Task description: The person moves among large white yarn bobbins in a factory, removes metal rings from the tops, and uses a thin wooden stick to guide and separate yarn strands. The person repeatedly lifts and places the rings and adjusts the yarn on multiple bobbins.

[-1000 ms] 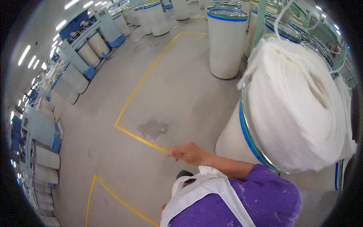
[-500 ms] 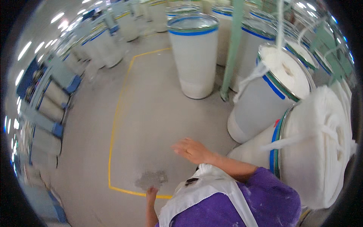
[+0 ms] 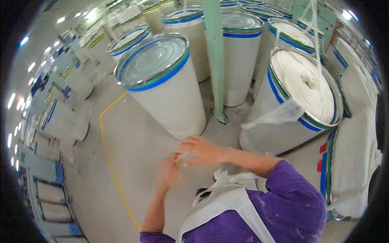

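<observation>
My left hand (image 3: 168, 172) and my right hand (image 3: 200, 150) are close together in front of me, over the floor beside the foot of a white can with a blue band (image 3: 174, 101). The left fingers are curled, smeared by motion. A small pale thing (image 3: 180, 157) shows at their tips, too blurred to name. My right hand is open, its thumb apart from its fingers beside that pale thing. To the right stands a can full of coiled white fibre sliver (image 3: 298, 81). A loose strip of sliver (image 3: 279, 114) hangs over its side.
A green post (image 3: 214, 60) rises behind the nearest cans. At the right, white fibre bulges from another can (image 3: 352, 158). A yellow floor line (image 3: 109, 162) runs along the left, with blue-grey machines (image 3: 44, 172) beyond. Several more cans stand at the back.
My view has swung to the right and closer to the cans. My left hand has risen from low down to meet the right hand, which was stretched out alone before.
</observation>
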Demonstrator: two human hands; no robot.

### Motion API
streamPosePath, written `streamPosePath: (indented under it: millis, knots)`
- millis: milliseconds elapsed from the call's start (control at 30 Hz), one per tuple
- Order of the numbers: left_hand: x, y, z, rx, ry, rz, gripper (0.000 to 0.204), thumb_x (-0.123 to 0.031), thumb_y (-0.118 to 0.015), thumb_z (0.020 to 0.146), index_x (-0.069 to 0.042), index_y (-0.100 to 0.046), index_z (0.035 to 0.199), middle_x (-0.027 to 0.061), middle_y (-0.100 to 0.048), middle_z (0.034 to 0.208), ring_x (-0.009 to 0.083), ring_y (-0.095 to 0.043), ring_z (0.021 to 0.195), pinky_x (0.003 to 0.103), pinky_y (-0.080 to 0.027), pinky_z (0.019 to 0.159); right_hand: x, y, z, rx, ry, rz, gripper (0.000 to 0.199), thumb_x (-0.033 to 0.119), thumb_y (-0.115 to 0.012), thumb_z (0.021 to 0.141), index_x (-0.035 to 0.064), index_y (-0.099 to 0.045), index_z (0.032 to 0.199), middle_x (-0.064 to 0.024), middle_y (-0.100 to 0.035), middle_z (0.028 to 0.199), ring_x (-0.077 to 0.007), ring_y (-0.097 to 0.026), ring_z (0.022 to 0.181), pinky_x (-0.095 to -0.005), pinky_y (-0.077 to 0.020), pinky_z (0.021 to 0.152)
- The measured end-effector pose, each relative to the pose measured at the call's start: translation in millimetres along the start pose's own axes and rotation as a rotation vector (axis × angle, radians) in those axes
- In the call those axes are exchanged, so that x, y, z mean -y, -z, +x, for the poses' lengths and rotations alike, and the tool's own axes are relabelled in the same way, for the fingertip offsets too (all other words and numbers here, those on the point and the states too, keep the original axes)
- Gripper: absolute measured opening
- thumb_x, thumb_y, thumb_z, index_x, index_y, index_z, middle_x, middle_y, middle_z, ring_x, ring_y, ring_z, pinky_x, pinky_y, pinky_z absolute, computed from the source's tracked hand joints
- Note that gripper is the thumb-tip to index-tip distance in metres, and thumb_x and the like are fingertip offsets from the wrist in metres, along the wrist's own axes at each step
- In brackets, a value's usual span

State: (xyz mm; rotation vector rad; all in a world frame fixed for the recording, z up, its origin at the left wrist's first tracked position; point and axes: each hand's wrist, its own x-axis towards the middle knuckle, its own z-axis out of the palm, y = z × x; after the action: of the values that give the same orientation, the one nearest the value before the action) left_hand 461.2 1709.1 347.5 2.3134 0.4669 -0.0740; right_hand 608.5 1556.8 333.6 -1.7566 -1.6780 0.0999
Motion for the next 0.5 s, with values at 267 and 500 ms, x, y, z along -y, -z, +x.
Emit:
streamPosePath:
  millis: [267, 500]
  knots:
    - [103.8, 212.8, 242.4, -0.562, -0.479, 0.668, 0.037, -0.020, -0.053, 0.095, -0.008, -0.053, 0.130, 0.0148, -0.048, 0.137, 0.0334, -0.044, 0.126, 0.045, -0.035, 0.106, -129.4, 65.3, 149.4, -0.331, -0.168, -0.188, 0.058, 0.045, -0.057, 0.089, -0.0015, -0.051, 0.124, -0.0188, -0.054, 0.123, -0.0358, -0.047, 0.116, -0.0429, -0.0340, 0.103]
    - [165.4, 308.8, 390.6, -0.364, -0.609, 0.692, 0.022, -0.021, -0.051, 0.093, -0.004, -0.062, 0.101, 0.0126, -0.060, 0.105, 0.0320, -0.052, 0.104, 0.047, -0.037, 0.094, -228.8, 65.7, 266.2, -0.568, -0.522, -0.199, 0.049, 0.049, -0.049, 0.093, 0.0053, -0.063, 0.111, -0.0147, -0.062, 0.109, -0.0312, -0.051, 0.110, -0.0414, -0.0333, 0.101]
